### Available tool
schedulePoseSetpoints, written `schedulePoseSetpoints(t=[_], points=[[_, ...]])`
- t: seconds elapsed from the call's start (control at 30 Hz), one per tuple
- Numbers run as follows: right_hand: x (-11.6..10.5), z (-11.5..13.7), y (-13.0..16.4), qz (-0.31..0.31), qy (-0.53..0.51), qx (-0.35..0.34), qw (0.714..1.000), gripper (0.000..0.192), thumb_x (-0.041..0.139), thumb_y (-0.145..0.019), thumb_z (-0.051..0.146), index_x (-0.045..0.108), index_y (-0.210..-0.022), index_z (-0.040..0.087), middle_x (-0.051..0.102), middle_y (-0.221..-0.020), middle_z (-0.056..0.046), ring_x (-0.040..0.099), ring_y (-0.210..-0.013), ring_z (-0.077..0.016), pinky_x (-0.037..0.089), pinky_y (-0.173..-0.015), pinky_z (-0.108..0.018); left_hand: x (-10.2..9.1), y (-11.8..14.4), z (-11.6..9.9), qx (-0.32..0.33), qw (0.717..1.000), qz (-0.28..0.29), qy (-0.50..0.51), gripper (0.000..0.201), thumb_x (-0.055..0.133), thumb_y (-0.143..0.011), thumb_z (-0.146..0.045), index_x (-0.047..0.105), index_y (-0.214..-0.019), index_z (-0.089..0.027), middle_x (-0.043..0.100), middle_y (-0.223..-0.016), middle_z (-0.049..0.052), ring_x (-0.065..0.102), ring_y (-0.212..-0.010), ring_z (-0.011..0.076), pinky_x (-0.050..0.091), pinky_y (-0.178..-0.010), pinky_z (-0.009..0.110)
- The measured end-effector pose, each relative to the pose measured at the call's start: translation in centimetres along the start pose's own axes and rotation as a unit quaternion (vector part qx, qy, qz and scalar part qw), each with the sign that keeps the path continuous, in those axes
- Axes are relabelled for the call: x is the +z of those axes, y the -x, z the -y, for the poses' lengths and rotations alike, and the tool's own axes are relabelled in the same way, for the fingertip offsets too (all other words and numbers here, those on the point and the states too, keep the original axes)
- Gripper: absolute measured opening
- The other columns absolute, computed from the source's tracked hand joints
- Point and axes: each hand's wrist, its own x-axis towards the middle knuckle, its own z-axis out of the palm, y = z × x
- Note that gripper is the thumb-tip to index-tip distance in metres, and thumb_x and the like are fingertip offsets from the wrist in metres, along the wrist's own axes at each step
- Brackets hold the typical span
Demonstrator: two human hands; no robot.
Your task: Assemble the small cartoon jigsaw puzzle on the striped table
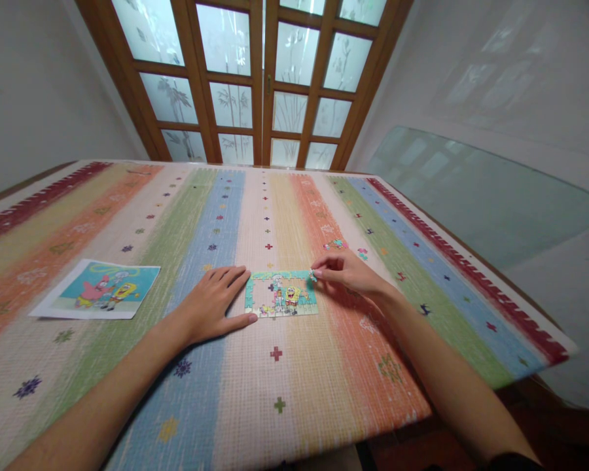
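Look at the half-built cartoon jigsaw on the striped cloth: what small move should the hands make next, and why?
Probably press the small puzzle piece pinched in the right hand down into the top right corner of the rectangular cartoon jigsaw. The piece already sits at that edge, and the left hand lies flat beside the jigsaw, steadying it.

Two bare forearms, no rings or watch, dark sleeve edge at right elbow

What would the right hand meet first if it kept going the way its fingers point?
Probably the top right corner of the small, partly finished cartoon jigsaw puzzle; the right hand points leftward, its fingers pinching a piece there.
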Motion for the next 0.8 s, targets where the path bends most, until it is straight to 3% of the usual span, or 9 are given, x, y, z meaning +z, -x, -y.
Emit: schedulePoseSetpoints(t=[0.3, 0.53, 0.8], points=[[2.1, -0.5, -0.9, -0.009, -0.039, 0.028, 0.999, 0.025, 0.072, -0.083, 0.044, 0.068, -0.09, 0.021, 0.074, -0.085, -0.008, 0.055, -0.059, -0.014, 0.046, -0.054, -0.032, 0.0, -0.1, -0.1, -0.005, 1.0, 0.015, -0.011, 0.083, 0.038, -0.097, -0.078, 0.048, -0.148, -0.013, 0.055, -0.147, 0.022, 0.053, -0.13, 0.0404, 0.04, -0.109, 0.06], [4.3, 0.5, -1.2, -0.049, 0.004, -0.027, 0.998, 0.007, 0.071, -0.085, 0.031, 0.071, -0.085, 0.024, 0.076, -0.092, -0.007, 0.067, -0.087, -0.0223, 0.054, -0.083, -0.039, 0.0, -0.1, -0.1, -0.01, 1.0, 0.016, -0.001, 0.084, 0.039, -0.096, -0.078, 0.048, -0.148, -0.014, 0.055, -0.147, 0.023, 0.053, -0.129, 0.0418, 0.039, -0.109, 0.063], [5.4, 0.9, -1.8, -0.07, 0.007, -0.031, 0.997, 0.008, 0.073, -0.086, 0.029, 0.075, -0.082, 0.023, 0.077, -0.092, -0.009, 0.069, -0.086, -0.0231, 0.053, -0.083, -0.039, -0.1, -0.2, -0.2, -0.001, 1.0, 0.017, -0.019, 0.084, 0.036, -0.097, -0.078, 0.048, -0.148, -0.011, 0.055, -0.147, 0.023, 0.053, -0.129, 0.0405, 0.04, -0.108, 0.06]])
